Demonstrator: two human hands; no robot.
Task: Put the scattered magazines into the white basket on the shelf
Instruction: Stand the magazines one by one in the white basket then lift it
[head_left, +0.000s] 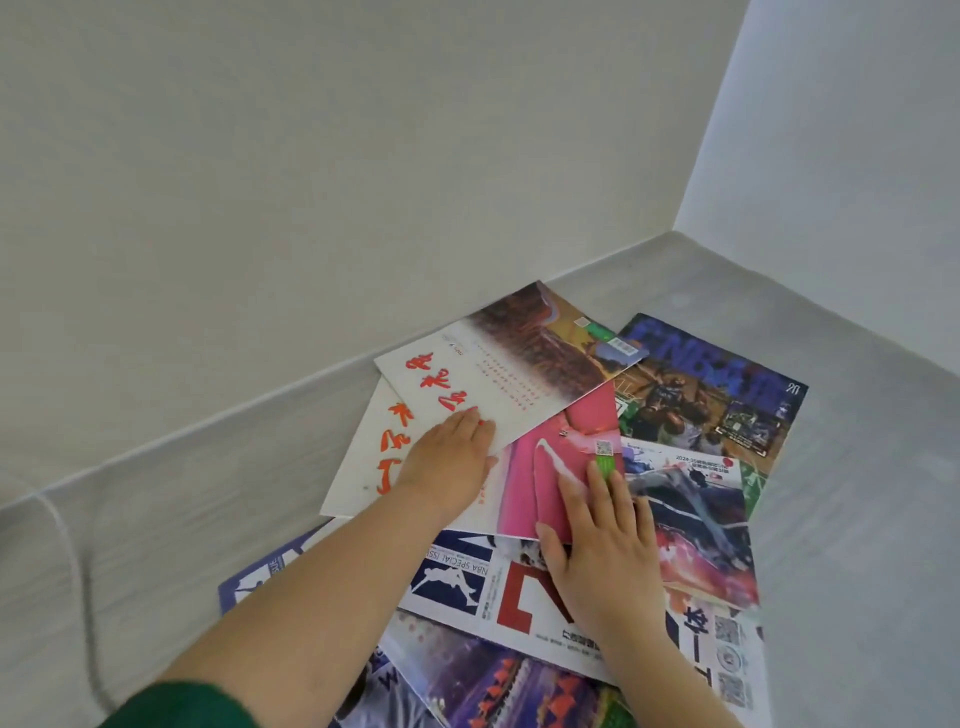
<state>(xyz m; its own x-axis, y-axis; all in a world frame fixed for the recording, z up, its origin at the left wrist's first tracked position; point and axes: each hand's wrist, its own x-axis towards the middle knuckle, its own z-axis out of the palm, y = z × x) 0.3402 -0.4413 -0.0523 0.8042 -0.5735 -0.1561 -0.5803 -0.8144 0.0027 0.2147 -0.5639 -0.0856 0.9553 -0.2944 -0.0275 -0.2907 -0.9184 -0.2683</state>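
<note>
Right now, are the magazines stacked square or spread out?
Spread out: the magazines overlap at different angles on the grey surface; left hand and right hand lie flat on two of them.

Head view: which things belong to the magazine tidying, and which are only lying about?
Job: white magazine with red lettering, pink magazine, dark NBA magazine, left hand, right hand. Basket not in view.
Lying about: pale cord, grey surface, white wall.
</note>
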